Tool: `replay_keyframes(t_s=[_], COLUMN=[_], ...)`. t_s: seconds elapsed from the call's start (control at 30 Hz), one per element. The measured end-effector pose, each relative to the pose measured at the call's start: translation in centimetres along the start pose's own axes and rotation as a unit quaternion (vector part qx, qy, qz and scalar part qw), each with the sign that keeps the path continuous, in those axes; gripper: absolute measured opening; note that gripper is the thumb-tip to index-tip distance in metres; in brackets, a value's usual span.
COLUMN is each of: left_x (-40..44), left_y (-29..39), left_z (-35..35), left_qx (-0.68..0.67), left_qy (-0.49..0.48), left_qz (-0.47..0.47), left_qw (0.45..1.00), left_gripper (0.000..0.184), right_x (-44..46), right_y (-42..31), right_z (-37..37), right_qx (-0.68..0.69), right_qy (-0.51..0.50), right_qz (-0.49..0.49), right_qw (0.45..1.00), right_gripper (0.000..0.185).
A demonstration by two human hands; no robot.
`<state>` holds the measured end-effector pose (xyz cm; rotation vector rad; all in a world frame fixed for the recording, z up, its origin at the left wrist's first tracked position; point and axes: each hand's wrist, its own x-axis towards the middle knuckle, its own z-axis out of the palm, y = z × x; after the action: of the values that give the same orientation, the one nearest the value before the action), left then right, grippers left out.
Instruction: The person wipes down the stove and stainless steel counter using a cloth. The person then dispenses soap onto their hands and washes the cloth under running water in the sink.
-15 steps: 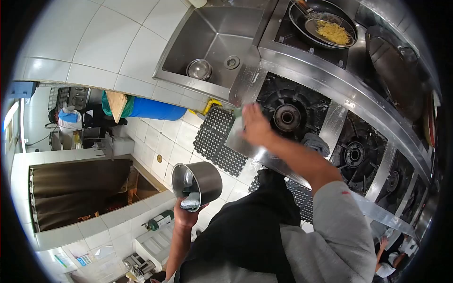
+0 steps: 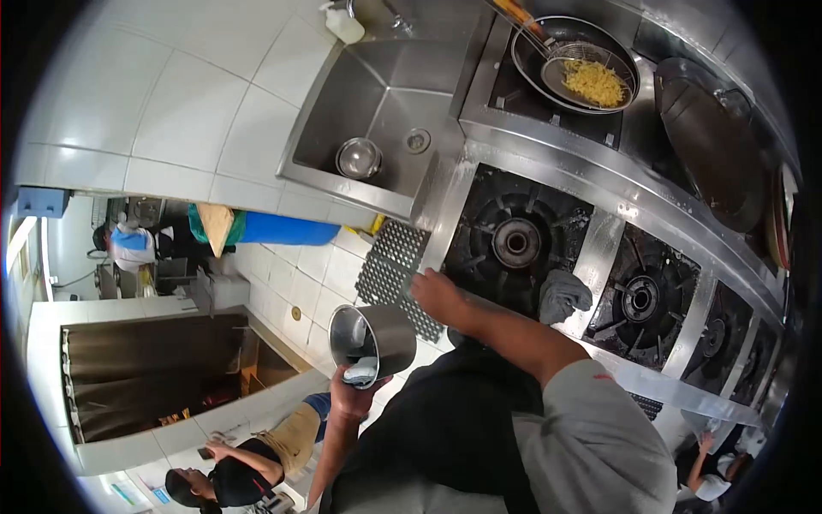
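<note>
A steel pot (image 2: 392,343) is tipped on its side, its mouth facing left, with my left hand (image 2: 355,398) closed on its lower rim. Inside its mouth lies a pale, bluish item (image 2: 361,371), too unclear to name. My right hand (image 2: 438,300) is beside the steel front edge of the stove, above the black floor mat (image 2: 394,257). Its fingers are curled together, and what they hold, if anything, is hidden. Right of that hand, a crumpled grey cloth (image 2: 563,295) rests on the stove beside a burner (image 2: 516,242).
A metal bowl (image 2: 359,158) sits in the sink (image 2: 342,103). A pan (image 2: 524,64) on the back stove carries a strainer with yellow food (image 2: 595,83). A dark wok (image 2: 711,154) is at the right. People are at lower left (image 2: 248,471), lower right (image 2: 711,480) and far left.
My right hand has moved down and left off the stove's edge, and its fingers have curled. The pot has shifted slightly right in my left hand. A person has appeared at the lower left.
</note>
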<state>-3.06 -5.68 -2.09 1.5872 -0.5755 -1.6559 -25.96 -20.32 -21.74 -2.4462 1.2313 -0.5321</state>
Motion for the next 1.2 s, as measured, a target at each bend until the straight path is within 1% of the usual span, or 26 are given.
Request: replay_keyframes(t_s=[0.07,0.13,0.17,0.2,0.27,0.33,0.4,0.43,0.47,0.5,0.53,0.57,0.6,0.63,0.67,0.73,0.77,0.8,0.83,0.87,0.9,0.93,1.0,1.1,1.17,1.2], left_x=[1.2,3.1,4.0,5.2,7.4,10.7,13.9,17.3,20.8,23.4,25.9,28.4,28.5,31.0,33.6,37.7,39.3,41.6,43.9,45.0,46.1,46.5,47.6,52.5,55.7,56.9], left_y=[2.1,3.5,4.3,5.2,6.5,8.2,9.2,8.6,8.9,10.7,12.4,14.2,18.4,19.6,20.7,22.5,22.9,22.6,22.3,22.5,22.6,23.6,25.8,27.6,29.1,30.2], left_z=[0.4,-0.6,-0.9,-0.9,-1.6,-2.5,-3.9,-6.4,-8.1,-7.1,-6.1,-5.1,-2.0,-1.6,-1.2,1.0,2.2,3.1,4.1,5.2,6.3,7.6,10.5,15.6,20.5,23.4], left_qx=[0.005,-0.155,-0.137,-0.119,-0.105,-0.113,0.057,0.128,0.195,0.229,0.262,0.294,0.480,0.516,0.550,0.489,0.455,0.391,0.324,0.264,0.200,0.163,0.092,0.165,0.222,0.211], left_qy=[-0.001,0.030,0.024,0.017,-0.009,-0.049,-0.068,-0.074,-0.086,-0.100,-0.114,-0.128,-0.151,-0.175,-0.202,-0.231,-0.251,-0.275,-0.299,-0.295,-0.285,-0.281,-0.264,-0.245,-0.234,-0.228], left_qz=[0.003,-0.069,-0.065,-0.061,-0.064,-0.072,0.029,0.068,0.111,0.118,0.127,0.137,0.200,0.218,0.242,0.234,0.230,0.223,0.214,0.160,0.108,0.067,-0.016,-0.020,0.005,0.000], left_qw=[1.000,0.985,0.988,0.991,0.992,0.990,0.996,0.987,0.971,0.961,0.950,0.937,0.841,0.810,0.773,0.808,0.823,0.850,0.872,0.904,0.931,0.943,0.960,0.955,0.946,0.951], left_gripper=[0.052,0.050,0.050,0.051,0.046,0.037,0.021,0.023,0.025,0.022,0.019,0.016,0.016,0.018,0.020,0.019,0.019,0.025,0.034,0.044,0.054,0.056,0.059,0.052,0.047,0.041], right_x=[0.5,2.4,3.9,6.1,11.4,14.2,15.6,16.4,16.4,15.9,15.3,13.8,13.3,12.9,13.7,15.8,17.6,20.3,23.1,25.3,27.3,28.6,29.0,25.1,21.5,19.9], right_y=[1.6,4.5,6.2,8.4,13.2,11.9,12.3,12.7,12.4,11.3,9.9,7.4,2.7,0.8,-1.3,-1.5,-1.5,-1.2,-1.1,-0.3,0.1,0.1,-0.6,-1.0,-1.8,-2.3], right_z=[-0.3,-1.4,-2.2,-4.0,-0.5,-10.0,-13.3,-13.7,-12.2,-9.8,-7.3,-6.2,-10.0,-10.3,-13.5,-16.7,-18.3,-20.1,-21.8,-22.4,-22.8,-23.2,-24.3,-25.0,-24.4,-24.0], right_qx=[0.072,0.164,0.222,0.318,0.446,0.503,0.398,0.340,0.361,0.380,0.439,0.402,0.478,0.305,0.305,0.238,0.194,0.149,0.069,0.039,-0.014,-0.008,0.030,-0.019,0.020,0.029], right_qy=[0.052,0.145,0.206,0.251,0.366,0.479,0.548,0.580,0.568,0.556,0.561,0.546,0.484,0.503,0.497,0.538,0.522,0.506,0.451,0.369,0.327,0.324,0.376,0.395,0.414,0.425], right_qz=[0.105,0.251,0.323,0.395,0.514,0.444,0.386,0.356,0.389,0.419,0.439,0.456,0.505,0.466,0.475,0.402,0.393,0.380,0.361,0.347,0.326,0.322,0.330,0.373,0.448,0.490], right_qw=[0.990,0.943,0.897,0.824,0.634,0.566,0.626,0.649,0.630,0.609,0.547,0.577,0.531,0.661,0.659,0.702,0.732,0.760,0.813,0.862,0.887,0.890,0.865,0.839,0.792,0.760], right_gripper=[0.017,0.015,0.014,0.014,0.011,0.009,0.011,0.012,0.013,0.013,0.014,0.013,0.010,0.005,0.006,0.008,0.009,0.010,0.013,0.019,0.026,0.033,0.034,0.034,0.029,0.027])
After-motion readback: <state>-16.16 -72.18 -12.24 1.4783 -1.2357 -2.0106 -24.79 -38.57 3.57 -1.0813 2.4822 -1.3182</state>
